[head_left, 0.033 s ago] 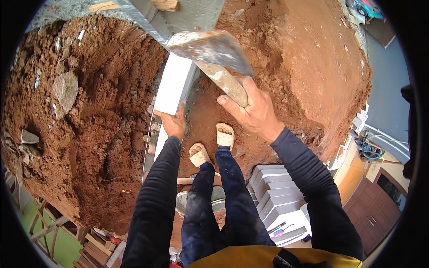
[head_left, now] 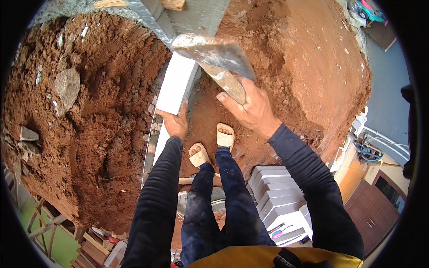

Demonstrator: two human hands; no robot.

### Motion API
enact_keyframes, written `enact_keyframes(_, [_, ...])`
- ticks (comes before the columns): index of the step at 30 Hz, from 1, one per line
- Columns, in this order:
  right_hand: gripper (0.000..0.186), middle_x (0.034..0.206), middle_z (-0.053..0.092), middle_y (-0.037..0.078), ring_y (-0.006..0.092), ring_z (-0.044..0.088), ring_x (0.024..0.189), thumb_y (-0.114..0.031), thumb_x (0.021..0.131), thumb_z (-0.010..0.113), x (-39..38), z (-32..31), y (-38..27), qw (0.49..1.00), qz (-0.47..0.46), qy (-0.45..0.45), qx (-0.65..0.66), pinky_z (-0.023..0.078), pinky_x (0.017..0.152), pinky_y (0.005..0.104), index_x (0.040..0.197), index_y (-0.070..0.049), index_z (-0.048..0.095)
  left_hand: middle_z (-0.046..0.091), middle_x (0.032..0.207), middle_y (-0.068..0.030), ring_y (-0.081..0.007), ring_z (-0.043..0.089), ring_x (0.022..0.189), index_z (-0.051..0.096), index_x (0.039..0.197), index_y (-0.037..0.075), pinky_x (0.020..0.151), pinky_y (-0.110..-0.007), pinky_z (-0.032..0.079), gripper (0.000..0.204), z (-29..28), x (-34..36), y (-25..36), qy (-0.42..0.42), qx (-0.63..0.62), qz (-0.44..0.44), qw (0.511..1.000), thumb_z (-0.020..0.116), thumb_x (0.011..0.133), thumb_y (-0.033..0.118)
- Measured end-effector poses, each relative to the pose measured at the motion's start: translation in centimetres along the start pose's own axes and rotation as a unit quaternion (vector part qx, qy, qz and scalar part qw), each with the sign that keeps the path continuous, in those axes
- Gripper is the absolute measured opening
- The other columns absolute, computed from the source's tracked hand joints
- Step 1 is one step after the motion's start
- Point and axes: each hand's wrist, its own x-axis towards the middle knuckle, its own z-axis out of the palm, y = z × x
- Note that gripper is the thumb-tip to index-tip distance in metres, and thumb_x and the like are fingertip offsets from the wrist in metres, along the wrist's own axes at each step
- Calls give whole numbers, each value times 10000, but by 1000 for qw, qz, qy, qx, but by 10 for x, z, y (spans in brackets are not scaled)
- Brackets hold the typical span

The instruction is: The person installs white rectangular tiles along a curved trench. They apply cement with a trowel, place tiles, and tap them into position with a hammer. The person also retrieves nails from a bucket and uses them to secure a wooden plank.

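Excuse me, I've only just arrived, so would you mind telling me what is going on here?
A person standing on reddish soil has the right hand around the handle of a broad-headed tool. Its head is over the far end of a white block; whether they touch is unclear. The left hand is spread at the block's near end. More blocks are stacked beside the person's legs.

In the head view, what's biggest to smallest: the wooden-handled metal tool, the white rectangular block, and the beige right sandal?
1. Wooden-handled metal tool, perhaps because it's nearer the camera
2. White rectangular block
3. Beige right sandal
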Motion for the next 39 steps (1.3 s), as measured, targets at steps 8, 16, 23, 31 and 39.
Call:
enact_keyframes(8, [505,817,720,261,473,740,780,-519,1038,661,33,13,21,961,102,-195,-166,580,667,552,1132,-39,537,610,1372,-366,-497,640,1275,198,1447,37,1113,-492,483,878,-4,-1,1,-46,-15,-48,998,831,949,386])
enact_keyframes(16, [529,835,721,270,469,741,787,-511,1056,642,43,23,21,928,160,-225,-250,586,677,532,1196,-8,561,693,1248,-327,-470,710,1126,199,1452,-62,1017,-458,531,913,-6,-1,7,-43,-25,-55,997,805,968,420])
enact_keyframes(23, [512,839,721,271,460,745,784,-510,1058,643,39,21,30,921,157,-234,-271,582,673,527,1170,-19,549,637,1397,-308,-455,693,1209,99,1529,45,1041,-466,545,985,-6,0,10,-61,-37,-102,992,814,949,394])
enact_keyframes(31, [543,844,722,294,481,737,776,-547,1063,616,39,23,43,919,164,-221,-281,583,685,559,1138,-17,525,561,1494,-312,-426,680,1239,2,1601,36,1062,-461,550,1127,3,1,1,-81,-13,-133,988,837,926,378])
enact_keyframes(39, [513,856,724,281,459,748,825,-534,1069,593,43,19,35,909,200,-248,-270,578,732,559,1188,-38,541,580,1440,-310,-439,667,1236,62,1560,38,1079,-480,533,1047,5,7,-1,-69,-47,-111,990,839,930,348])
